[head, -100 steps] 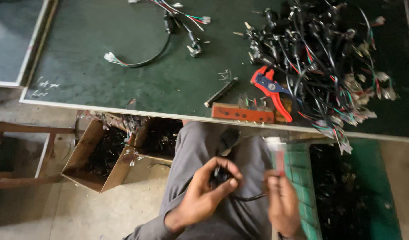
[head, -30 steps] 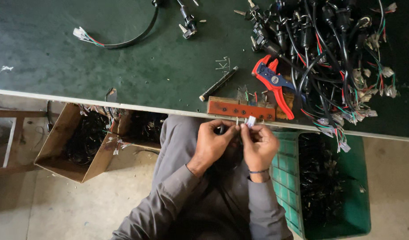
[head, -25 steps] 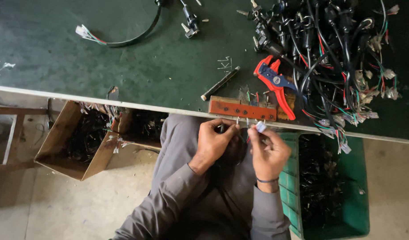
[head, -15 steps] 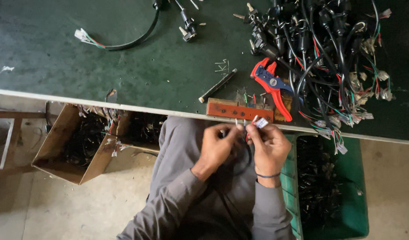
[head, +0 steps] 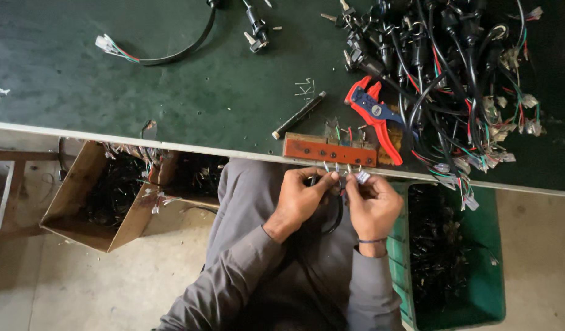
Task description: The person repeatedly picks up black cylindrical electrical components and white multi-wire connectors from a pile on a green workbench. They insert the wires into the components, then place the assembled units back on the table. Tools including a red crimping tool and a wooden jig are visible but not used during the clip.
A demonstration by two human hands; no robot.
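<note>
Head view. Your left hand [head: 301, 199] and right hand [head: 374, 205] meet over your lap, just below the red wooden jig block [head: 329, 151] that sits on the near edge of the green table [head: 172, 79]. The left hand's fingers are curled around the dark end of a black cable [head: 336, 216], which loops down between the two wrists. The right hand pinches the cable's small white connector [head: 362, 177] between thumb and fingertips (the wires feeding it are too fine to sort by colour). Both hands touch the same harness; neither is spread.

Progress, as judged from how things lie: the connector end is being worked just under the block's metal pins, so this piece reads as mid-way, not finished. Above and to the right of the block, a large tangled pile of black harnesses [head: 454, 73] covers the table. One separate lead with a white plug [head: 153, 55] lies well to the block's left. Red-and-blue wire strippers [head: 374, 113] rest untouched just above the block, a dark rod [head: 298, 115] beside them. Below the block, a cardboard box [head: 92, 196] stands to the left and a green crate [head: 454, 257] to the right.
</note>
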